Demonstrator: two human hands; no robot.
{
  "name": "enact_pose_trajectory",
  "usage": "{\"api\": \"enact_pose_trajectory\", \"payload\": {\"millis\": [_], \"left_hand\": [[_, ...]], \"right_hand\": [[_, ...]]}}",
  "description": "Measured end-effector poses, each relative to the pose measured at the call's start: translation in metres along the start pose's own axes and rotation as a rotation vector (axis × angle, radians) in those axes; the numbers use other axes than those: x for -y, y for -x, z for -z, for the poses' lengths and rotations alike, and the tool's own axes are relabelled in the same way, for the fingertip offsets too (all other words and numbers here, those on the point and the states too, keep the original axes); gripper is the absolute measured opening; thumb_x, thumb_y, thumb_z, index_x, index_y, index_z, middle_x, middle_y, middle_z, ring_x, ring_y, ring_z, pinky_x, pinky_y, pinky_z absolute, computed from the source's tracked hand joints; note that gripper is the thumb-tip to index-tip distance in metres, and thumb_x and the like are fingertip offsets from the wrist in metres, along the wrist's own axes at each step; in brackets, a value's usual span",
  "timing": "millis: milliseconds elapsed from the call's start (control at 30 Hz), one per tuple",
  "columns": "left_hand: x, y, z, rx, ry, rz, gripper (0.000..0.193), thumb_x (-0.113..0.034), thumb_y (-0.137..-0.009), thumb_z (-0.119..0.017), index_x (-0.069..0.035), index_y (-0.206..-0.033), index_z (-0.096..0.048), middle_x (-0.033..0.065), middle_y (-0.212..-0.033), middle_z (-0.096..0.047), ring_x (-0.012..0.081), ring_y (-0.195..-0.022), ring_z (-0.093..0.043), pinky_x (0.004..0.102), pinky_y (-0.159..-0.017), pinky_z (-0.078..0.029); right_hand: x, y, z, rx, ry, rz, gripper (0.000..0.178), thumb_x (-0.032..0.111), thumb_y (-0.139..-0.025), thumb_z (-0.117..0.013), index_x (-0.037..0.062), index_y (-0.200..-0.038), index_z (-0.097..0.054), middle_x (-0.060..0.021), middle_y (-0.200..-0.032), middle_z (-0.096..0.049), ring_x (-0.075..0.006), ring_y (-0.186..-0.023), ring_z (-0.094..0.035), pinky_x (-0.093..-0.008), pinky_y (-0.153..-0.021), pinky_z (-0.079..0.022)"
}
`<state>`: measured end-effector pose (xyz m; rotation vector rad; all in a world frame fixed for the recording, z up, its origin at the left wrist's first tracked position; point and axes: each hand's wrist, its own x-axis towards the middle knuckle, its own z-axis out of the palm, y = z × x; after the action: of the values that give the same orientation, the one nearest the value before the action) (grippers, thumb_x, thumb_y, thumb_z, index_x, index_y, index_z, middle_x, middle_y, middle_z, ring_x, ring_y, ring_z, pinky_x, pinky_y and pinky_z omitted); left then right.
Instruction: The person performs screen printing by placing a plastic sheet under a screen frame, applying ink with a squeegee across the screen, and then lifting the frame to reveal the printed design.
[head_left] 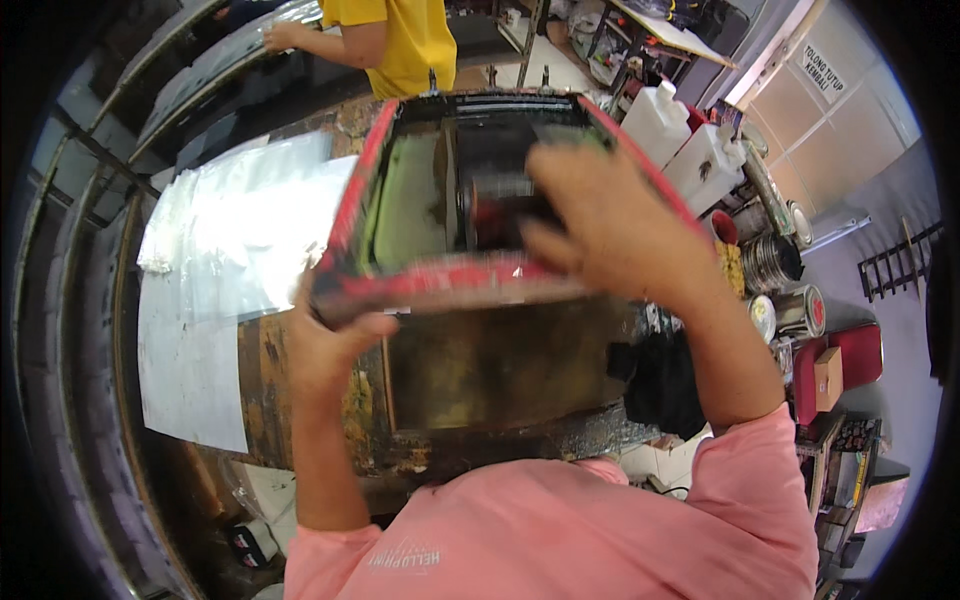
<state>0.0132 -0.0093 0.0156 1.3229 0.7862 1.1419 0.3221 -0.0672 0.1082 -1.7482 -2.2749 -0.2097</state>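
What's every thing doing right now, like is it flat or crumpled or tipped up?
Red rectangular frame with mesh: tilted, near edge lifted.
Bare left hand: gripping the frame's near left corner.
Bare right hand: over the frame, blurred; grip unclear.
Clear plastic sheets: flat, overlapping.
Black cloth: crumpled.
White plastic jugs: standing.

Shelving lines the left, a lavender-grey wall the right (white floor tiles between).
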Motion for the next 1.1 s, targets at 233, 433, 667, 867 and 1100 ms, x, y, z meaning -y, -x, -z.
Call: {"api": "enact_pose_trajectory", "payload": {"millis": [233,433,667,867,1100], "left_hand": [[0.101,0.065,0.041,-0.05,-1.132,-0.052,0.118,-0.053,-0.04,-0.105,-0.007,-0.142,-0.068,0.0091,-0.108,-0.057,0.0319,-0.108,-0.056,0.0477,-0.098,-0.045],[0.108,0.059,0.038,0.032,-1.113,0.064,0.114,-0.058,-0.036,-0.103,-0.001,-0.129,-0.071,0.0102,-0.104,-0.05,0.0329,-0.103,-0.051,0.0468,-0.096,-0.041],[0.111,0.065,0.041,0.025,-1.165,0.05,0.108,-0.054,-0.039,-0.104,0.0,-0.126,-0.071,0.012,-0.108,-0.054,0.035,-0.108,-0.052,0.0497,-0.1,-0.042],[0.112,0.062,0.04,0.032,-1.141,0.02,0.102,-0.048,-0.042,-0.105,0.0,-0.125,-0.071,0.0131,-0.113,-0.058,0.0358,-0.111,-0.055,0.0491,-0.1,-0.044],[0.121,0.064,0.041,-0.059,-1.079,-0.035,0.096,-0.055,-0.046,-0.104,-0.002,-0.12,-0.075,0.0078,-0.113,-0.059,0.0317,-0.109,-0.055,0.0477,-0.101,-0.043]], "right_hand": [[-0.061,-0.045,-0.169,-0.142,0.146,-0.194,0.055,0.011,-0.075,-0.083,0.0098,-0.121,-0.052,-0.0094,-0.114,-0.058,-0.0307,-0.115,-0.058,-0.055,-0.099,-0.036],[-0.152,-0.143,-0.25,-0.256,0.318,-0.196,0.05,0.01,-0.076,-0.082,0.0113,-0.118,-0.055,-0.0066,-0.114,-0.06,-0.0276,-0.115,-0.06,-0.0566,-0.1,-0.038],[-0.109,-0.11,-0.238,-0.13,0.269,-0.191,0.048,0.013,-0.078,-0.083,0.0117,-0.116,-0.056,-0.0056,-0.112,-0.062,-0.0277,-0.114,-0.062,-0.0577,-0.1,-0.04],[-0.016,-0.008,-0.191,-0.021,0.226,-0.189,0.021,0.011,-0.091,-0.065,0.0125,-0.11,-0.059,-0.0043,-0.104,-0.06,-0.0265,-0.107,-0.061,-0.0588,-0.102,-0.04],[0.042,0.057,-0.162,0.074,0.14,-0.205,0.025,0.013,-0.088,-0.069,0.0104,-0.111,-0.059,-0.0068,-0.103,-0.059,-0.0281,-0.105,-0.059,-0.0553,-0.098,-0.04]]}}
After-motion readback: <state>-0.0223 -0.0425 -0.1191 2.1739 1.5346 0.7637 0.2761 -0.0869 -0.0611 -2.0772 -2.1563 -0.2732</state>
